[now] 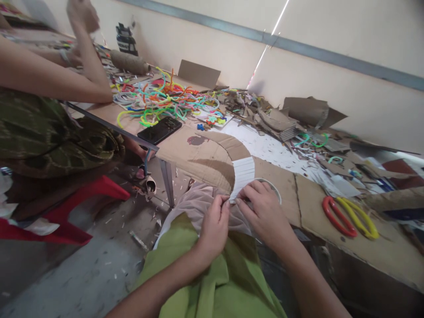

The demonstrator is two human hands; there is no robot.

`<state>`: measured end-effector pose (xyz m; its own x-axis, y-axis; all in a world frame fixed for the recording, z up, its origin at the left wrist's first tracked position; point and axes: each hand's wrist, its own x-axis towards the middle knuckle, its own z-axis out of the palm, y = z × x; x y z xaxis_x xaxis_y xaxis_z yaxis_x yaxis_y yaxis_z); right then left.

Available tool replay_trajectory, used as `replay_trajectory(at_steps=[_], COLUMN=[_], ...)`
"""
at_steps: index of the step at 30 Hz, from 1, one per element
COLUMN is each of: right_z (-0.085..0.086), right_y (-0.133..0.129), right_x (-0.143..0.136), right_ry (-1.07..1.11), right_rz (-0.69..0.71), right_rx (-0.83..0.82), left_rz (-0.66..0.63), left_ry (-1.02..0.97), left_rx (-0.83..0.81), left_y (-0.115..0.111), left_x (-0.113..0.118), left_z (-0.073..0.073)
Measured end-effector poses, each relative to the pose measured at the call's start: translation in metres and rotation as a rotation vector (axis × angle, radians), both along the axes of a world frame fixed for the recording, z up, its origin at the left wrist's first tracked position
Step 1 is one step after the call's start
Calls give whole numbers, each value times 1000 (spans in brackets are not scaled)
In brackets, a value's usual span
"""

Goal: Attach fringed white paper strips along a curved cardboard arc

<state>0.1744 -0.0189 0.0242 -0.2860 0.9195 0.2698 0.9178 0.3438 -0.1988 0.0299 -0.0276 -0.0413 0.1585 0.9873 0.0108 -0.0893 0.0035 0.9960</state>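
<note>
A curved cardboard strip arches over the near table edge, and its lower end is covered with white paper strips. My left hand is closed in a pinch on the strip's lower end. Close beside it, my right hand has its fingers pressed on the white part, thumb toward my left thumb. A round whitish rim shows partly behind my right hand. Right of it lie red and yellow scissor-like handles on the cardboard.
A black phone lies at the table's left corner. Beyond are colourful pipe cleaners and cardboard scraps. Another person's arm rests on the table at left, above a red chair. A wall stands behind.
</note>
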Motion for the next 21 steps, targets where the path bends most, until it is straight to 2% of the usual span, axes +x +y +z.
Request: replay_trajectory(at_steps=[6,11,15,21], right_z=[2,5,0,-11], right_y=[-2,-4,-9,-15], right_x=[1,7,19,32], right_ry=[21,245,400,361], right_rz=[-6,16,-19,-31], right_rx=[-10,-44,-29,12], left_rz=[5,35,72,89], left_ry=[69,108,112,173], left_rx=[17,40,49,76], left_y=[2,3,4,6], left_x=[0,0,-2,-9], left_z=[1,5,9,16])
